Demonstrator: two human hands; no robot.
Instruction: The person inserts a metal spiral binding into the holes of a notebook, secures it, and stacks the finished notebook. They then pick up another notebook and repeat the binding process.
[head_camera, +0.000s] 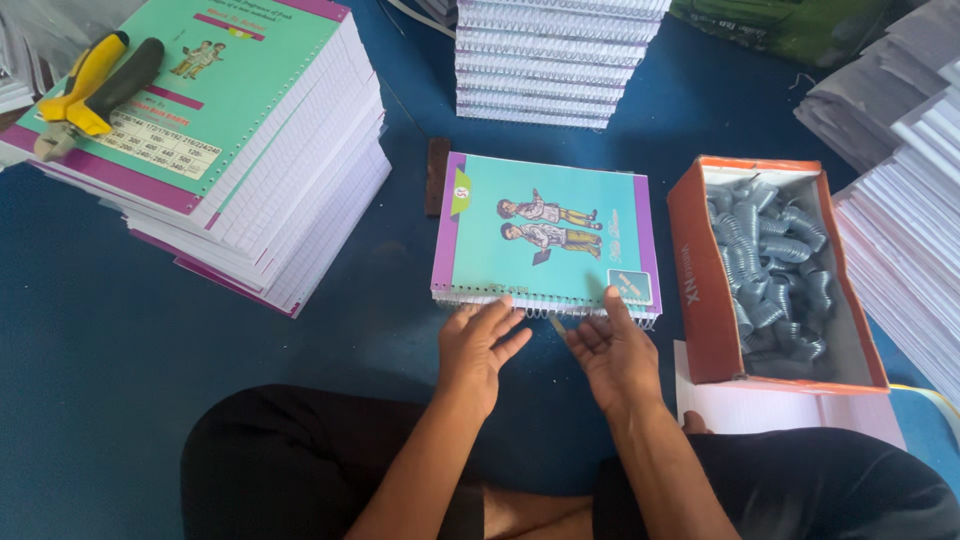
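A teal notebook with a purple border and a cartoon of two children lies flat on the blue floor mat. A silver wire spiral runs along its near edge. My left hand rests at that edge with fingers spread, its fingertips at the spiral. My right hand is beside it, thumb pressing on the cover's near right corner and fingers at the spiral. Neither hand lifts anything.
A tall stack of unbound notebooks stands at left with yellow-handled pliers on top. Bound notebooks are stacked behind. An orange box of wire spirals sits at right, paper stacks beyond it.
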